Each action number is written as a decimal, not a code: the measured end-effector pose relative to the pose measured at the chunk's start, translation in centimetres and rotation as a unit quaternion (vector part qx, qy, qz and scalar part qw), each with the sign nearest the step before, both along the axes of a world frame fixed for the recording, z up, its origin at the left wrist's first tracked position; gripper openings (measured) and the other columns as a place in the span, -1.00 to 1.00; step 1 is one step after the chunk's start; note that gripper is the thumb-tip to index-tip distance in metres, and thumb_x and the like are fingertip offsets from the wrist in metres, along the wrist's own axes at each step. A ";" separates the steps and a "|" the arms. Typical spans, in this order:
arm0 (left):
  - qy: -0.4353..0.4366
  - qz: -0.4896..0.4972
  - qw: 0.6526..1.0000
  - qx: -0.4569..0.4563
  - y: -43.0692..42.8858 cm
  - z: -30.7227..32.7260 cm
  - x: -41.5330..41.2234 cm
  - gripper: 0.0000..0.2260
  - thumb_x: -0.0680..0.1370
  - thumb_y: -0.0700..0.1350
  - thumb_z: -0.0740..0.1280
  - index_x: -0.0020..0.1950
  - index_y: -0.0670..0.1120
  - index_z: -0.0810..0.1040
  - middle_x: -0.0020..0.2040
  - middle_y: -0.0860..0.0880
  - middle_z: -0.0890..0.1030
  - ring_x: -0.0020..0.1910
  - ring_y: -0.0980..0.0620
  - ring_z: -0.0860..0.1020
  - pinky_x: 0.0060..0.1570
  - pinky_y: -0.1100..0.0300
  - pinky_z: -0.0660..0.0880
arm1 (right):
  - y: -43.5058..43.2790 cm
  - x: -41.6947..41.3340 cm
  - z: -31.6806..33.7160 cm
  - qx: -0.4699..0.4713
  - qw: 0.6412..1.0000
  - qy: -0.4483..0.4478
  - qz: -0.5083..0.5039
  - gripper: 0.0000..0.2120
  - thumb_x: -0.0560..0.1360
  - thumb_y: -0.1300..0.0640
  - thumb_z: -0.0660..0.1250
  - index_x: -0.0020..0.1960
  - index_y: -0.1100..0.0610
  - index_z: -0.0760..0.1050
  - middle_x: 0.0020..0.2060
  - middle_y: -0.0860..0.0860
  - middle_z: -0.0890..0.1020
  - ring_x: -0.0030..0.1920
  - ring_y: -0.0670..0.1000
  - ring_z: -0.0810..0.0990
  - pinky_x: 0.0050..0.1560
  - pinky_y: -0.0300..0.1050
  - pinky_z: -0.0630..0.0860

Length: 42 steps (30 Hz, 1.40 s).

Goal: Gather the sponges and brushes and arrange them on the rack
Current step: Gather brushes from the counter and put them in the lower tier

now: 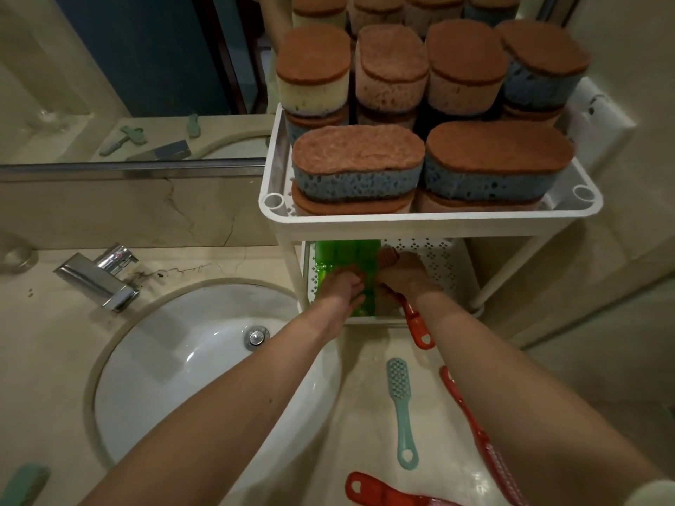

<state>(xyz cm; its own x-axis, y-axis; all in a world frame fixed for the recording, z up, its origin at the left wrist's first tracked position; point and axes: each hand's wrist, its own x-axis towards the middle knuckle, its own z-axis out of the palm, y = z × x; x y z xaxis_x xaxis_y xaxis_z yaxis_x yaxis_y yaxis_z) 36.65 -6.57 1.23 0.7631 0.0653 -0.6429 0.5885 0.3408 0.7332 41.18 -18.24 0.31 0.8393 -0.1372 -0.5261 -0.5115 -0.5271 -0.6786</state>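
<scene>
Two bare forearms reach from the bottom edge across a pale marble countertop (47, 341), veined, cracked near the back and stained dark by the tap; a wide mirror (109, 67) covers the wall above it, edged below by a metal strip; a round white basin (175, 359) is sunk into the counter on the left, and the left forearm crosses its rim; a white two-tier rack (431, 217) stands at the back right of the counter, beside a beige wall; its top tier is packed with oval sponges (358, 155), brown-topped over blue, pink or cream foam, stacked in layers; on the perforated lower tier green translucent items (328, 253) lie side by side at the left; the left hand (343, 286) rests on them with bent fingers, and whether it grips one I cannot tell; just beside it the right hand (405, 273) curls its fingers round a red brush (414, 321), whose handle pokes out over the tier's front edge toward the camera; a second red brush (482, 443) lies on the counter partly under the right forearm; a third red brush (383, 496) lies at the bottom edge; a teal brush (401, 410) lies between the forearms, handle toward the camera; a chrome tap (98, 275) stands behind the basin; a metal drain plug (256, 336) sits in the bowl.
</scene>
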 end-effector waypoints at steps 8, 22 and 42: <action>-0.032 -0.037 0.999 0.013 0.5 0.9 -1.5 -0.67 0.61 -0.26 0.15 0.38 -0.17 0.38 0.18 -0.14 0.54 0.15 -0.08 0.52 0.11 0.12 0.50 | 0.3 -1.6 1.5 0.128 0.986 -0.006 -0.110 -0.45 0.45 -0.19 0.30 0.24 0.22 0.48 0.01 0.19 0.61 -0.01 0.17 0.62 0.03 0.07 0.60; -0.068 -0.022 0.997 -0.032 1.6 4.8 -6.1 -0.70 0.64 0.09 0.11 -0.01 -0.08 0.50 -0.25 -0.06 0.68 -0.25 0.01 0.64 -0.30 0.18 0.55 | 2.6 -8.7 7.7 0.293 0.926 -0.205 -0.120 -0.86 0.46 0.27 0.32 -0.19 0.07 0.57 -0.27 -0.01 0.67 -0.22 -0.05 0.63 -0.13 -0.16 0.57; -0.115 -0.040 0.992 0.010 2.0 6.0 -6.4 -0.79 0.55 -0.23 0.22 0.05 -0.01 0.60 0.03 -0.10 0.61 -0.02 -0.04 0.56 -0.17 0.14 0.53 | 1.5 -10.8 8.0 0.172 0.963 -0.208 -0.022 -0.93 0.51 0.18 0.29 -0.11 0.12 0.55 -0.26 -0.04 0.60 -0.25 -0.11 0.55 -0.30 -0.31 0.42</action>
